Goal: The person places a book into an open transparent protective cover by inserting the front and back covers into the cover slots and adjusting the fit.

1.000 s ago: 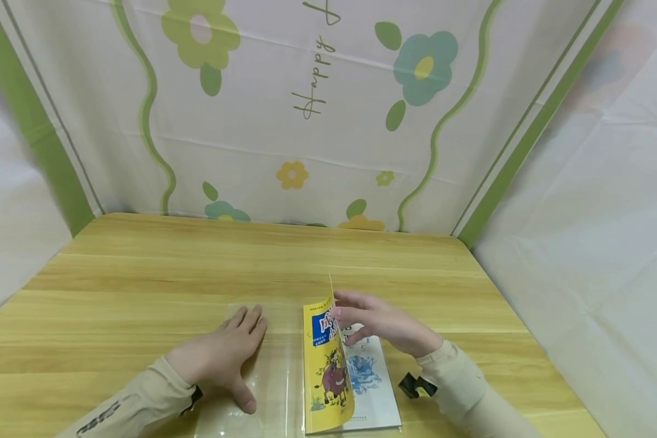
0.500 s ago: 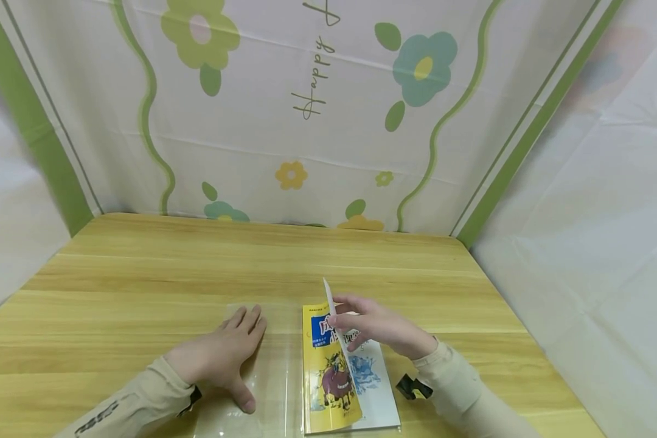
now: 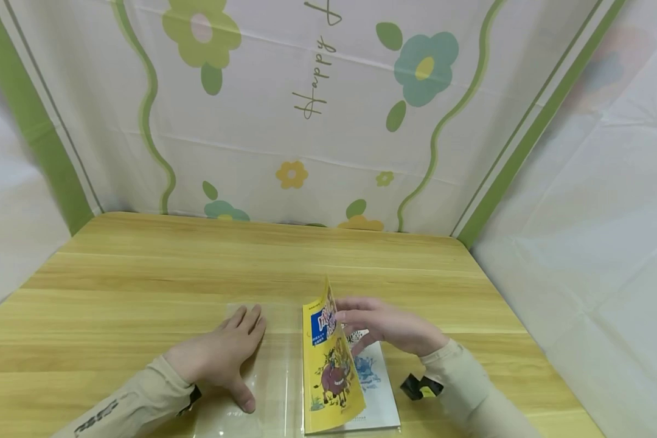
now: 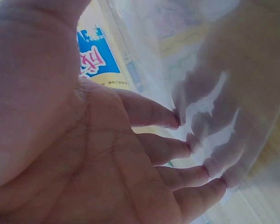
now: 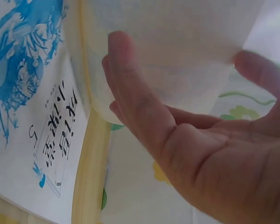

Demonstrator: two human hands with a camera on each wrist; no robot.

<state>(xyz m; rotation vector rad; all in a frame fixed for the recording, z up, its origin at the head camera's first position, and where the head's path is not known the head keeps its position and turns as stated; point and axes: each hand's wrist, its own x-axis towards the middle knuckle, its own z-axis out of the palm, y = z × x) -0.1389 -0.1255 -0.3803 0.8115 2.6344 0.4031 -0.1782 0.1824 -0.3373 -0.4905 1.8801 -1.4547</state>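
My left hand lies with spread fingers on a clear plastic book cover, which shows the fingers' reflections in the left wrist view. To its right is a thin book, its yellow front cover raised and bowed towards the left. Blue artwork and black lettering show on the white title page beneath. My right hand is on the inner side of the raised cover. In the right wrist view its thumb touches the cover's edge, and the fairly straight fingers stand apart from the thumb, against the cover's pale inside.
The wooden table reaches back to a hanging cloth printed with flowers. White cloth walls stand at left and right. A black wrist strap sits at the right sleeve.
The yellow front cover dropped towards the title page, then rose again and now bows left. My right hand shifted slightly left, then back right. The left hand has stayed put.
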